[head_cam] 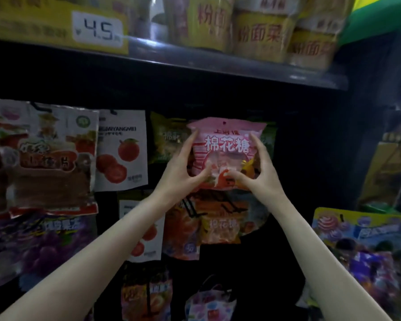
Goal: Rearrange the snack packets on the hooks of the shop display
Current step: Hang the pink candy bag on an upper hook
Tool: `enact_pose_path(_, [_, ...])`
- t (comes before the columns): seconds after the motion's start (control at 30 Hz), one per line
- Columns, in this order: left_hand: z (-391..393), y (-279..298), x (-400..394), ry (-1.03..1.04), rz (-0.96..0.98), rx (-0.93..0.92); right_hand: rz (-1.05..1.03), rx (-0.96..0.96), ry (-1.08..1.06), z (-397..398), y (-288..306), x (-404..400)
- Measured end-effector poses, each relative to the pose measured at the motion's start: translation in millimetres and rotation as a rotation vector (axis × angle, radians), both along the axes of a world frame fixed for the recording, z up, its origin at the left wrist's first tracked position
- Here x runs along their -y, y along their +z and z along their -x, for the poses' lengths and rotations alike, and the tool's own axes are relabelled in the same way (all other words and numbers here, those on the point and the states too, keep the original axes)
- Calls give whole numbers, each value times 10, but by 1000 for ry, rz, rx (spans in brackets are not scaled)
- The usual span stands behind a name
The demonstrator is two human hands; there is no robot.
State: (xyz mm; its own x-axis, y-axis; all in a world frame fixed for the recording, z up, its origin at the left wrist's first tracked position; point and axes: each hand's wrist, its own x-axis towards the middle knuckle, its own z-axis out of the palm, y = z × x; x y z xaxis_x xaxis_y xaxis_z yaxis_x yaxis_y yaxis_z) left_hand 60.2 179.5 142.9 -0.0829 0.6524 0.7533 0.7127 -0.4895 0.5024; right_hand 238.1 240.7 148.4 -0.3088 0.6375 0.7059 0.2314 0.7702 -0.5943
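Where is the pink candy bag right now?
In the head view's middle, the pink bag is held between the left hand and right hand, in front of green packets.

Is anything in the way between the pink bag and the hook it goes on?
Nothing visible blocks it. The left hand and right hand hold the pink bag by its sides, right in front of the green bags hanging behind. The hook itself is hidden behind the pink bag, so I cannot tell if it is on yet.

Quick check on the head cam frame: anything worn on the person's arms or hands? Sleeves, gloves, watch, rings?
Nothing worn shows. The left hand and right hand are bare, without gloves, rings or markings visible. Both forearms are bare to the frame's bottom edge: no sleeves, watch or bracelets in view.
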Motion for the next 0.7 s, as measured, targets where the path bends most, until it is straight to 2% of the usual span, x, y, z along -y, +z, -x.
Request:
enact_pose_path(0.13, [-181, 57, -203, -34, 35, -8, 9, -64, -36, -165, -42, -185])
enact_pose_path(0.4, [-447, 149, -656, -3, 46, -31, 27, -62, -76, -373, 109, -528])
enact_pose_path(0.6, [-447, 116, -644, 22, 20, -53, 64, -31, -50, -383, 83, -569])
enact_pose_path(0.7, [-467, 142, -603, 43, 9, -34, 147, -80, 7, -391, 100, -578])
